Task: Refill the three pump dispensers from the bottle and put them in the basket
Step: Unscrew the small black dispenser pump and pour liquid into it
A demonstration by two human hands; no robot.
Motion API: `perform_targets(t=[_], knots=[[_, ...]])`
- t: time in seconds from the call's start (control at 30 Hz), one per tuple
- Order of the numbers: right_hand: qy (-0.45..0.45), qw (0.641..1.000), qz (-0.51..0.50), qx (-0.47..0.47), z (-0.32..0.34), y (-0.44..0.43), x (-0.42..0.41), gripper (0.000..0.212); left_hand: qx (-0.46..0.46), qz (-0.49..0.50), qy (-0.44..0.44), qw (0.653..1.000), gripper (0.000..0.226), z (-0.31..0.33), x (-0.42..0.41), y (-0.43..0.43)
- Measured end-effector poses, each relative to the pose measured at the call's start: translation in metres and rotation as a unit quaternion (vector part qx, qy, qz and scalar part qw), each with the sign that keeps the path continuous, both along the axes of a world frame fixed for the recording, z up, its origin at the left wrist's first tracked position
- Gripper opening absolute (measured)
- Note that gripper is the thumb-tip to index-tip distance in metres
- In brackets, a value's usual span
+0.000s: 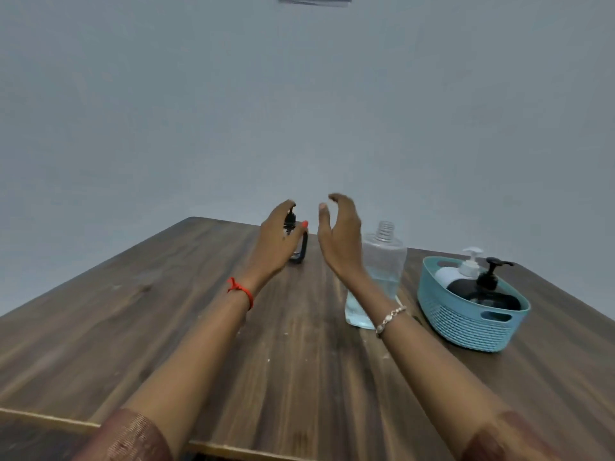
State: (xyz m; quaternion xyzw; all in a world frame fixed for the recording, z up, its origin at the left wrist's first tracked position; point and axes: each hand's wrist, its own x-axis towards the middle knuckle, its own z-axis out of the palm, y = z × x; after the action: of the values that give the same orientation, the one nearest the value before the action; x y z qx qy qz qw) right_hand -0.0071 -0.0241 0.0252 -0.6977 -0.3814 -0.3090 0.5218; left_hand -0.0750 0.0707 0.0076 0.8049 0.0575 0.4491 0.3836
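Note:
A small dark pump dispenser (297,242) stands far back on the wooden table (166,311). My left hand (278,242) wraps around it, thumb on its right side. Just to the right, my right hand (339,234) hovers with fingers curved and apart, holding nothing. Behind my right forearm stands the clear refill bottle (382,261), uncapped, with pale blue liquid in its lower part. The teal basket (466,322) on the right holds a white pump dispenser (464,266) and a black pump dispenser (489,286).
A plain grey wall rises behind the table. The table's front edge runs across the bottom of the view, and its left edge slants away toward the far corner. A thin dark item lies between the bottle and the basket, mostly hidden by my wrist.

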Motion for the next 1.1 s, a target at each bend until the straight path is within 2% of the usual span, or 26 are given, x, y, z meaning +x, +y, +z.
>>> perform_targets(t=[0.17,0.33,0.47,0.6,0.77,0.87,0.97,1.1], knots=[[0.131,0.987,0.007,-0.091,-0.049,0.037,0.025,0.043,-0.001,0.000,0.082,0.997,0.038,-0.040,0.025,0.043],[0.232,0.964,-0.005,-0.128,-0.063,0.078,0.060,0.053,-0.043,0.027,0.173,0.984,0.055,-0.079,0.075,0.095],[0.304,0.947,0.005,-0.107,-0.070,0.110,0.090,0.060,-0.059,0.024,0.199,0.978,0.054,-0.075,0.099,0.113],[0.359,0.930,0.016,-0.076,-0.073,0.136,0.115,0.071,-0.094,0.025,0.232,0.968,0.077,-0.080,0.123,0.136],[0.396,0.916,0.019,-0.063,-0.077,0.164,0.139,0.080,-0.135,0.004,0.217,0.967,0.075,-0.081,0.141,0.150],[0.394,0.916,0.009,-0.068,-0.081,0.168,0.141,0.073,-0.134,-0.013,0.173,0.976,0.057,-0.082,0.145,0.152],[0.375,0.925,-0.018,-0.061,-0.083,0.162,0.138,0.055,-0.156,-0.025,0.151,0.976,0.040,-0.080,0.139,0.145],[0.360,0.930,-0.056,-0.037,-0.080,0.148,0.120,0.025,-0.194,-0.019,0.146,0.970,0.037,-0.076,0.124,0.140]])
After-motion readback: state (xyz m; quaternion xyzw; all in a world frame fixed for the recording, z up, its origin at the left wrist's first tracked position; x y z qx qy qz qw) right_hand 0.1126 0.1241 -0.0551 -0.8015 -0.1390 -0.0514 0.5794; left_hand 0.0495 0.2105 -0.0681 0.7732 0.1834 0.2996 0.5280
